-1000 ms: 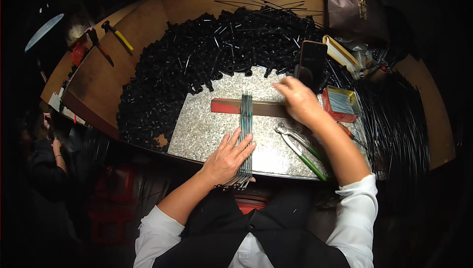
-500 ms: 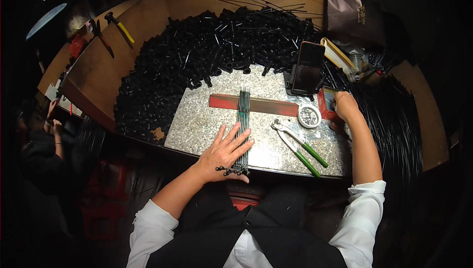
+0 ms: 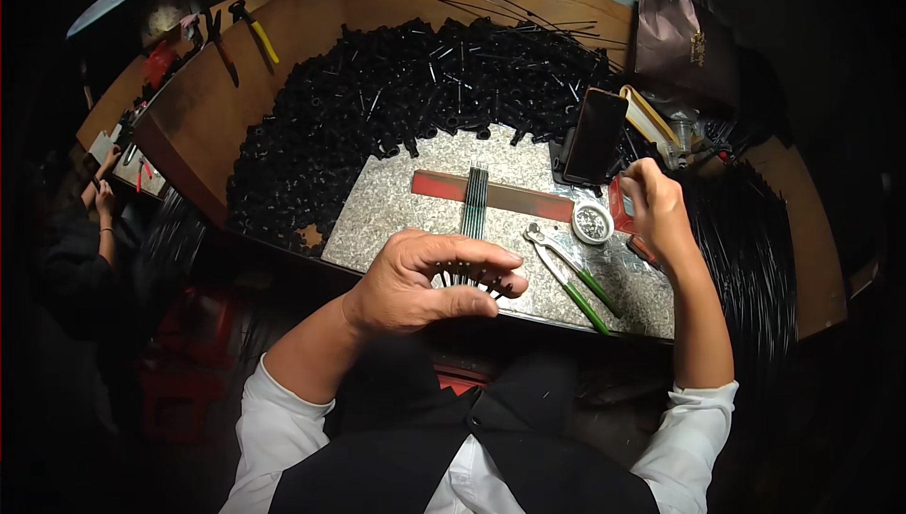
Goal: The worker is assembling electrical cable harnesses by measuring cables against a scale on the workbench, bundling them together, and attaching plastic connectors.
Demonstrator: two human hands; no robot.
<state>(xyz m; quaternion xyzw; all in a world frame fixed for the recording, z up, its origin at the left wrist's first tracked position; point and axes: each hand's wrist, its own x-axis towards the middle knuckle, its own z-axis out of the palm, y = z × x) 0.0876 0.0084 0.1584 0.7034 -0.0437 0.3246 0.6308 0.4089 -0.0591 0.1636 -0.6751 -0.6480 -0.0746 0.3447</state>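
My left hand [image 3: 415,280] curls round the near end of a bundle of thin dark wire rods [image 3: 476,210]. Their small knobbed ends show between thumb and fingers. The far part of the bundle lies across a flat red-and-brown bar [image 3: 439,185] on the speckled board [image 3: 377,221]. My right hand [image 3: 658,207] is raised beside a small red box [image 3: 620,207], its fingers bent together; whatever they pinch is too small to make out. Left of the box sits a round white dish [image 3: 593,223] with small bits in it. Green-handled pincers [image 3: 572,278] lie near the board's front edge.
Black tubular parts [image 3: 321,108] are heaped along the back and left. A phone [image 3: 596,136] stands behind the box, near a dark paper bag [image 3: 684,47]. Long black rods [image 3: 755,259] lie at right. Yellow-handled pliers [image 3: 257,33] hang on the wooden wall. Another person's hands [image 3: 104,198] show far left.
My left hand has gone from lying flat on the rods to gripping their near end, lifted somewhat. My right hand has risen out of the red box.
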